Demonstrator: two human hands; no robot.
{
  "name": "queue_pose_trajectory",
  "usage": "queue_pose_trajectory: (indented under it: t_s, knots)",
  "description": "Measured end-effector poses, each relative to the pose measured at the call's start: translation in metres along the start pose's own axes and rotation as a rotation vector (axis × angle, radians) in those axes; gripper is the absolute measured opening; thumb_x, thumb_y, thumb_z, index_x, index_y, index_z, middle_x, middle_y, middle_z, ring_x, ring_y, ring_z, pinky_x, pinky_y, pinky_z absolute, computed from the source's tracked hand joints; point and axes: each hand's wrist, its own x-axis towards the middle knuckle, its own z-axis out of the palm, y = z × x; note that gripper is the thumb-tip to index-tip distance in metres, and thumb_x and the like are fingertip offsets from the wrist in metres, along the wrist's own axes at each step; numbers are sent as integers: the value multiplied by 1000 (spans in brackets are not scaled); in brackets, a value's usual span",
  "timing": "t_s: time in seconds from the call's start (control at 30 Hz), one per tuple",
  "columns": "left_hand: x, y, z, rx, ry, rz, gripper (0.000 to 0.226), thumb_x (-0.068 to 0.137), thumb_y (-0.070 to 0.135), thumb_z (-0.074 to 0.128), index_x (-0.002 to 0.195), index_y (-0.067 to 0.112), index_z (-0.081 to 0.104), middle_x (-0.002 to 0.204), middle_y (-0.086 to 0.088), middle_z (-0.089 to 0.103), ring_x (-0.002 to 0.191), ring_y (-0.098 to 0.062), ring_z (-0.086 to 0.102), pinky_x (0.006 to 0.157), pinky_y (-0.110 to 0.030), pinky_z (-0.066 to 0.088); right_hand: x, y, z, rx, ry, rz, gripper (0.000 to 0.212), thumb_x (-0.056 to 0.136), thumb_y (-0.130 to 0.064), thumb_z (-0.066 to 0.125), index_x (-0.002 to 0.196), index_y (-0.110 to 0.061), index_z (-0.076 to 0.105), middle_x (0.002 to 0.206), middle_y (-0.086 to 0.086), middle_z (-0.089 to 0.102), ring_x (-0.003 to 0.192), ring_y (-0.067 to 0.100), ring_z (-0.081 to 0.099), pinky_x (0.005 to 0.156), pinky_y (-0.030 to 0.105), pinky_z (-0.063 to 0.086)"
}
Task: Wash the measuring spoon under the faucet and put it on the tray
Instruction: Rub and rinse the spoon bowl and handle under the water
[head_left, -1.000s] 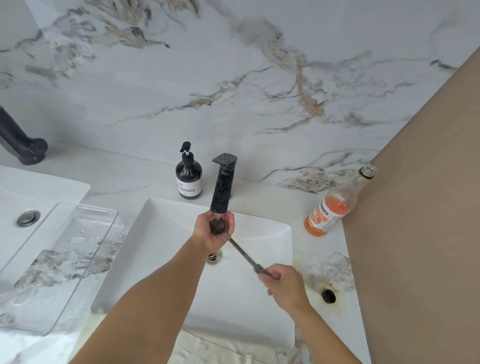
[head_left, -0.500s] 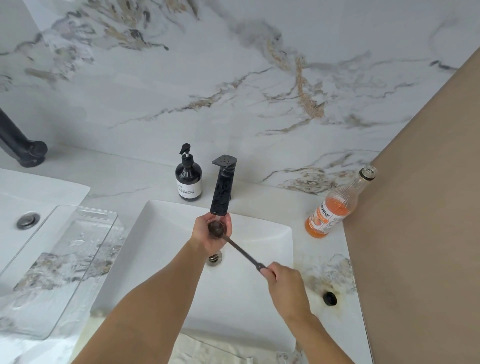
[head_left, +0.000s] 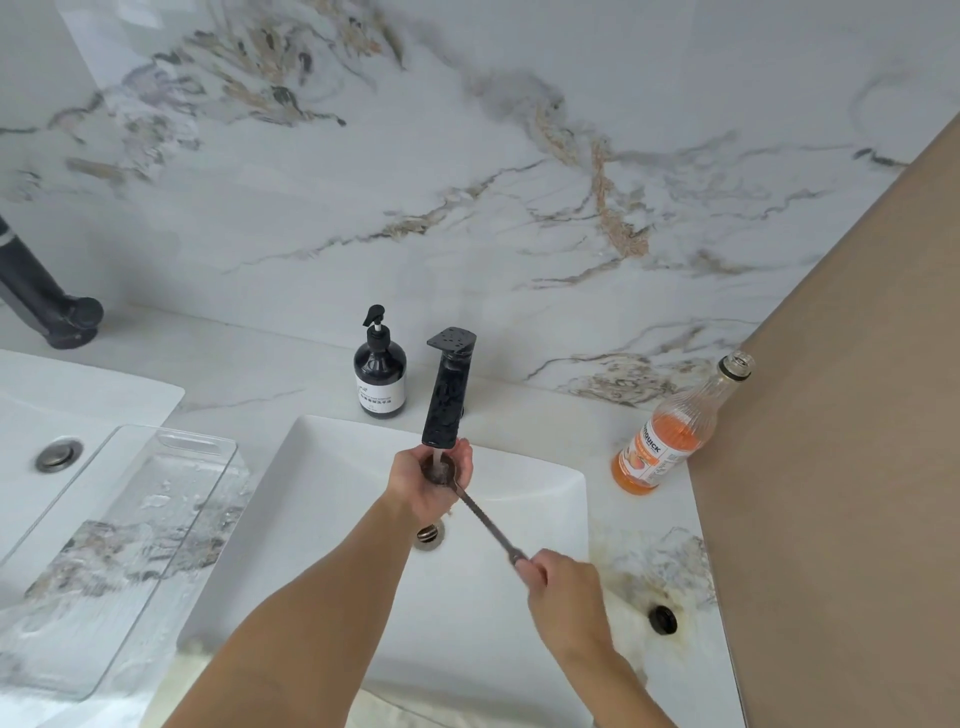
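A dark metal measuring spoon stretches over the white sink. Its bowl sits right under the spout of the black faucet, and water runs into it. My left hand cups the bowl from beneath, fingers curled around it. My right hand grips the end of the handle, lower right. A clear glass tray lies on the counter to the left of the sink.
A black soap pump bottle stands left of the faucet. An open bottle of orange liquid stands at the sink's right, its black cap on the counter nearby. A second sink and faucet are at far left. A beige wall rises on the right.
Both hands keep hold of the spoon under the spout with only slight shifts. Water now visibly runs into the bowl.
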Motion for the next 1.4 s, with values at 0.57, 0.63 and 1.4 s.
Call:
queue_pose_trajectory:
  t_s: [0.57,0.63,1.4]
  knots:
    - [7,2,2,142,114,-18,40,96,31,42,59,17,40,39,4,44,29,-10,37,33,-11,33,-8,-17,10,1104,-442,372,26,98,-15,56,91,6,69,68,17,66,55,26,61,55,31,56]
    - [8,6,0,147,101,29,44,96,37,46,58,16,39,40,3,42,31,-11,35,35,-13,34,-6,-19,8,1195,-475,374,26,97,-16,58,90,5,72,70,17,67,56,24,62,55,30,55]
    - [-1,2,-3,275,-72,-67,20,65,8,50,52,1,64,57,-6,56,43,-15,45,38,-19,39,52,-166,-77,-338,79,-582,63,84,7,41,146,-4,31,164,-2,6,143,19,27,100,31,38]
